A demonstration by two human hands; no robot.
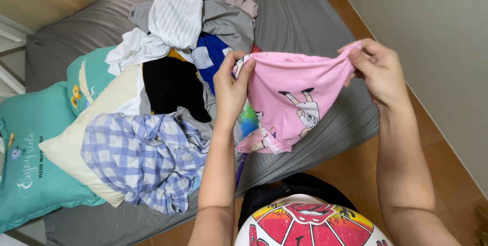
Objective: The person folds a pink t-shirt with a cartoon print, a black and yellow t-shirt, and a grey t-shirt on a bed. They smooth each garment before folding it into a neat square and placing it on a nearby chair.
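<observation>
Both hands hold a pink shirt with a cartoon print, stretched between them above the near edge of the bed. The left hand pinches its edge at 9 o'clock of the cloth; the right hand pinches the other edge at 2 o'clock. At 9 o'clock of the left hand lies a pile of clothes, with a blue checked shirt on a cream pillow and a teal pillow beyond.

I see a pink garment with cartoon prints, stretched out flat, hanging above the bed's near right edge.
</observation>
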